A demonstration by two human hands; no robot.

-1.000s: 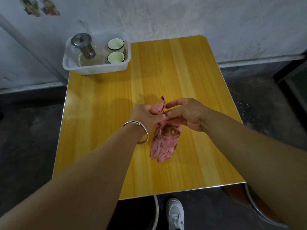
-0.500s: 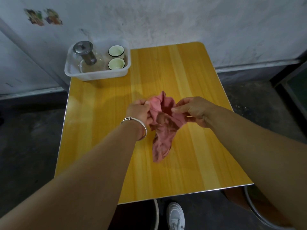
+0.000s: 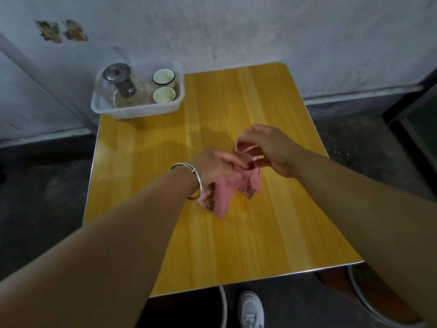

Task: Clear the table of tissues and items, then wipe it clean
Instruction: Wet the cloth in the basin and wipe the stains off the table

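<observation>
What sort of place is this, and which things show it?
Probably a simple dining corner in a home or small eatery: a wooden table against a scuffed wall, a plastic tub holding a teapot and two cups, and a pink wiping cloth.

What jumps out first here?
A crumpled pink cloth sits mid-table, gripped by the left hand and pinched at its top by the right hand. Under it, the bright yellow table fills the frame. At its far left corner, a clear bin holds a glass teapot and two cups.
</observation>
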